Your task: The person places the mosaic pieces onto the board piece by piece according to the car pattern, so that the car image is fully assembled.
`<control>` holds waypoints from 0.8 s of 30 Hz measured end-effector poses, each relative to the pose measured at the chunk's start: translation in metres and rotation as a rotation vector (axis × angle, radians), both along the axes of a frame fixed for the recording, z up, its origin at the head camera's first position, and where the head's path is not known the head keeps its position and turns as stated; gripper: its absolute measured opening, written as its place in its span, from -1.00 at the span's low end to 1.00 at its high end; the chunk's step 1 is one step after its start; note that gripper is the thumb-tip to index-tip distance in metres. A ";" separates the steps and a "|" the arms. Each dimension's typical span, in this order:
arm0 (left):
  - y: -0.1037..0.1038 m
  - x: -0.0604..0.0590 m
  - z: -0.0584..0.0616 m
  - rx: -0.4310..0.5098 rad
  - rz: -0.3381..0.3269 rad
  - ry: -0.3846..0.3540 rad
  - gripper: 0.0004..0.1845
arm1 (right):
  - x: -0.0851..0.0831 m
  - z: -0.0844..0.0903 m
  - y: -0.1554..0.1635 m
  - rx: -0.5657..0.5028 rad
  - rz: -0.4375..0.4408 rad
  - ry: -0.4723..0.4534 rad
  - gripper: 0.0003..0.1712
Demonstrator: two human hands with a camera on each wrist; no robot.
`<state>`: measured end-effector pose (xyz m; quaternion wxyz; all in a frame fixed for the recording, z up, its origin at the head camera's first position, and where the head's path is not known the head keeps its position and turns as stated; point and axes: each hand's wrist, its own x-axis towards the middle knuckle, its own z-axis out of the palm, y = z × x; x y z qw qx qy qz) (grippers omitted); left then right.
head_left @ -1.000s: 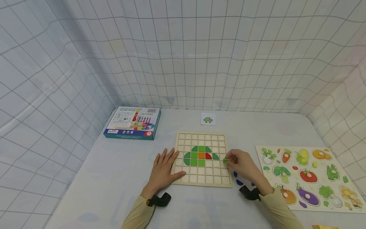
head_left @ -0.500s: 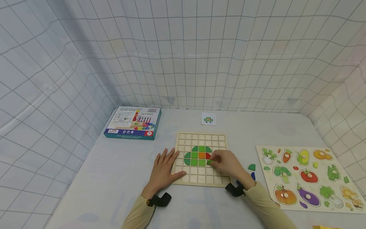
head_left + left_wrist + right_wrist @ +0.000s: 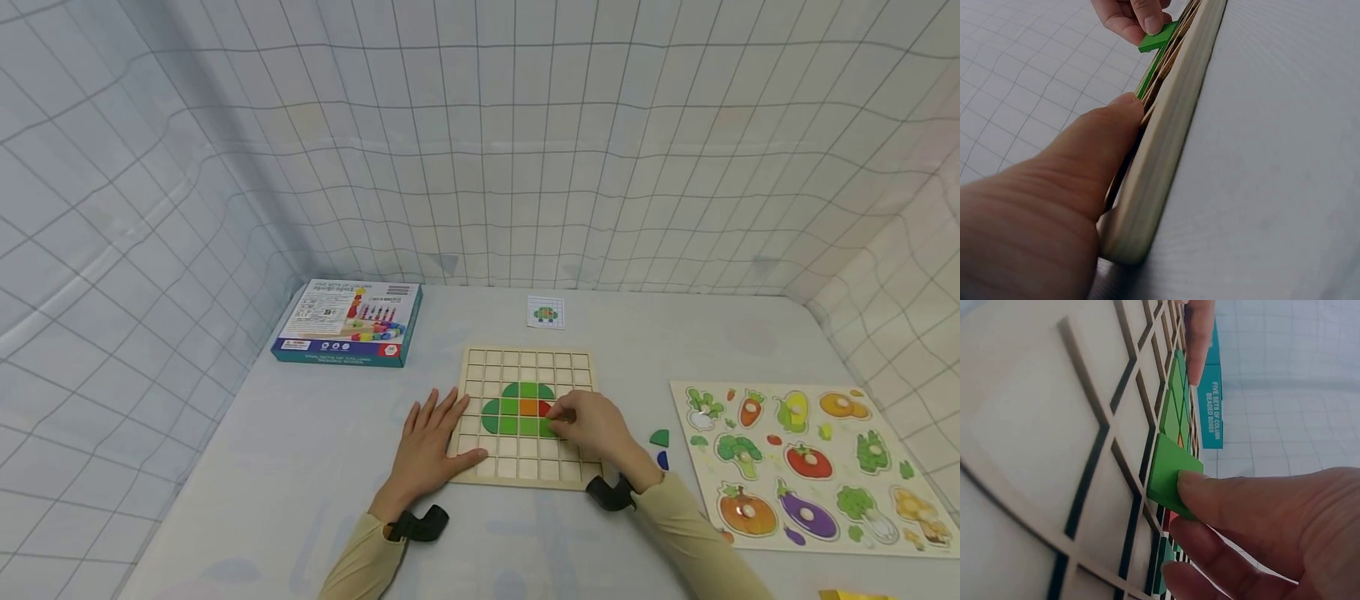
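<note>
Wooden grid board (image 3: 525,360) — pale frame of square cells, lying flat on the tabletop (image 3: 300,450) in front of the person. Middle cells filled with green tiles, one orange and one red, forming a rounded figure.

Left hand (image 3: 431,446) — fingers straight and spread, palm down on the tabletop, fingers and thumb against the board's left edge; the left wrist view shows the thumb (image 3: 1104,134) pressed to the board's side. Grip open, holding nothing.

Right hand (image 3: 596,433) — over the right part of the coloured figure, fingers curled, grip closed on a green square tile (image 3: 1169,472). Fingertips pinch the tile's near edge. The tile sits tilted, one edge down at a cell of the board and the other raised, just beside the green tiles already seated; not yet flat in its cell.

Loose pieces — a green quarter-round piece (image 3: 660,437) and a blue piece (image 3: 663,459) lie on the tabletop, right of the board.

Vegetable puzzle board (image 3: 806,462) — far right, well apart from the grid board.

Pattern card (image 3: 545,312) — small, beyond the board's far edge, showing a green figure.

Teal game box (image 3: 348,321) — far left, flat on the tabletop.
</note>
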<state>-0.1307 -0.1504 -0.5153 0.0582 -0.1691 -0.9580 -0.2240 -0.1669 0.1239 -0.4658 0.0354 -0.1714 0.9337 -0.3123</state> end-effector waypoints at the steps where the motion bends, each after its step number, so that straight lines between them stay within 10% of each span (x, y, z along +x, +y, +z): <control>1: 0.000 0.000 0.000 0.002 0.000 -0.004 -0.05 | 0.000 0.000 0.000 0.004 -0.003 0.002 -0.94; 24: 0.000 0.001 0.000 -0.003 0.002 -0.013 -0.07 | 0.002 0.001 -0.006 0.066 -0.033 0.054 -0.91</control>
